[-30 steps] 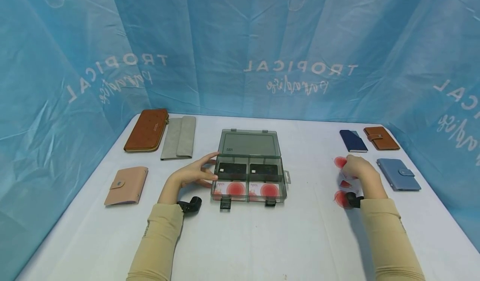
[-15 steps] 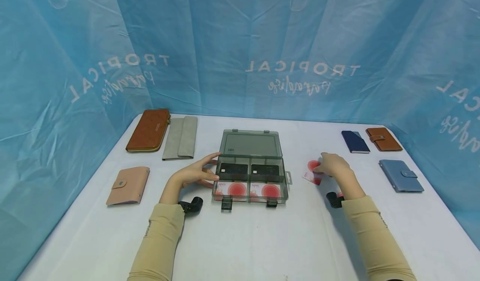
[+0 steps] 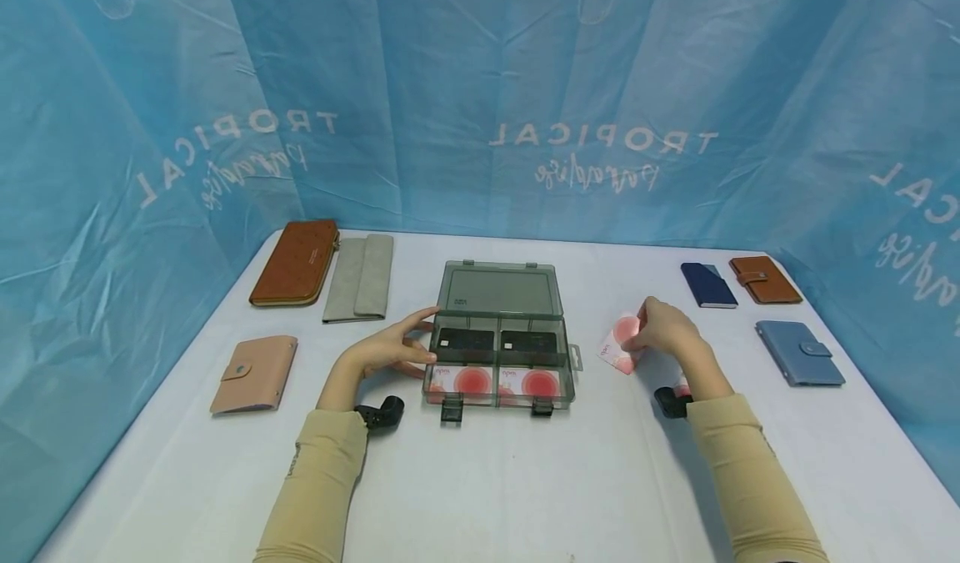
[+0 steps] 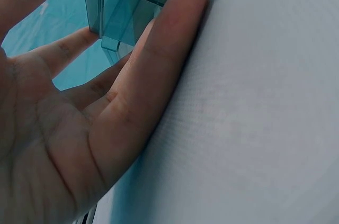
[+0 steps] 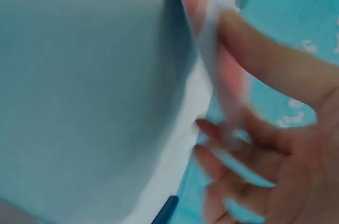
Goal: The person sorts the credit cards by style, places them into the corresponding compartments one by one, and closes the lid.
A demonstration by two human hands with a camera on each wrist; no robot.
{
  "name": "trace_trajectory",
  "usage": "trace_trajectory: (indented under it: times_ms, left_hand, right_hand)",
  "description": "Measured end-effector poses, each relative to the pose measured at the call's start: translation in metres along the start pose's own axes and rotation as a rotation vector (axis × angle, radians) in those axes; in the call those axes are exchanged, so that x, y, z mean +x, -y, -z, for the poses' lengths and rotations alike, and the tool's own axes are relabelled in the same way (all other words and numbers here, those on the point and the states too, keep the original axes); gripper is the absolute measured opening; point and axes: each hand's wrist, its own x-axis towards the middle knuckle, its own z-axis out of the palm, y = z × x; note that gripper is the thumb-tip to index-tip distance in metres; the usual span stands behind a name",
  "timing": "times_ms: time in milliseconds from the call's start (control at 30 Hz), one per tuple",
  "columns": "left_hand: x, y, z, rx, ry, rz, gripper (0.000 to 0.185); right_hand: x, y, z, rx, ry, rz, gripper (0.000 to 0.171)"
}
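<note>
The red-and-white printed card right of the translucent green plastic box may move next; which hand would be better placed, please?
Probably the right hand: it pinches the card, and the box lies open to its left. The left hand touches the box's left side, away from the card.

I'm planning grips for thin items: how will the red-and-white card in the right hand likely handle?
The card is probably fairly stiff: pinched at one side by the right hand, it shows no obvious sag. It looks thin, so likely light. Being flat, it seems unlikely to roll.
</note>
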Motion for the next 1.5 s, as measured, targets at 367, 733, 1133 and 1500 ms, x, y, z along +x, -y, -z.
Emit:
trace_trajectory:
  times_ms: [367,733,1133,1500]
  left_hand:
    - [-0.001,0.000,-0.001,-0.011,0.010,-0.012,0.089]
    - [0.000,-0.001,-0.001,-0.014,0.015,-0.010,0.089]
    - [0.000,0.000,0.000,-0.025,0.024,-0.016,0.090]
    - [0.000,0.000,0.000,-0.004,0.006,-0.003,0.089]
  right_hand:
    - [-0.016,0.038,0.006,0.641,-0.253,0.015,0.038]
    - [-0.036,0.100,-0.025,0.756,-0.016,0.212,0.027]
    - [-0.042,0.149,-0.074,0.490,0.011,0.350,0.017]
    - [-0.041,0.158,-0.100,0.135,0.083,0.458,0.021]
